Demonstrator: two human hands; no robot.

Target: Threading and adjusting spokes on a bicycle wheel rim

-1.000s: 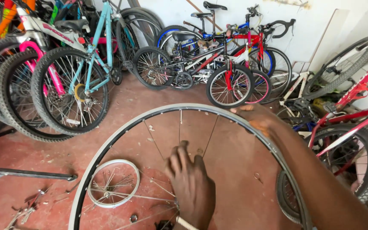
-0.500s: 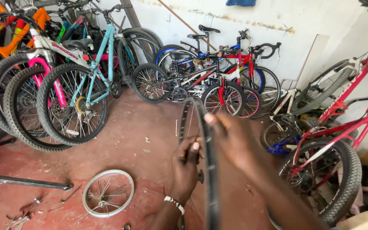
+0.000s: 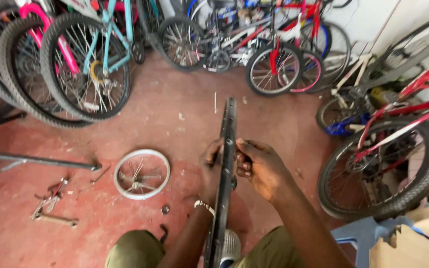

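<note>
I've got the big black bike rim standing upright and edge-on to me, so from up here it just looks like a thin dark strip running from between my knees up toward the middle of the floor. My right hand is on its right side about halfway up, fingers curled in with the tips pressed against the rim, so that grip is closed onto it. My left hand is on the other side, mostly hidden behind the rim; I can see the fingers wrapping round it at about the same height, so that grip is closed on the rim too. There's a beaded band on my left wrist.

On the red floor to my left lies a small silver wheel with its spokes, flat on the ground and well apart from the rim. Further left there's a scatter of metal tools, and a long grey bar pointing toward the small wheel. A little nut-looking bit sits just below that wheel.

Bikes all round: a teal-framed one up left, a red one at the back, and another red bike with a fat knobbly tyre close on my right. A blue plastic stool is down by my right leg.
</note>
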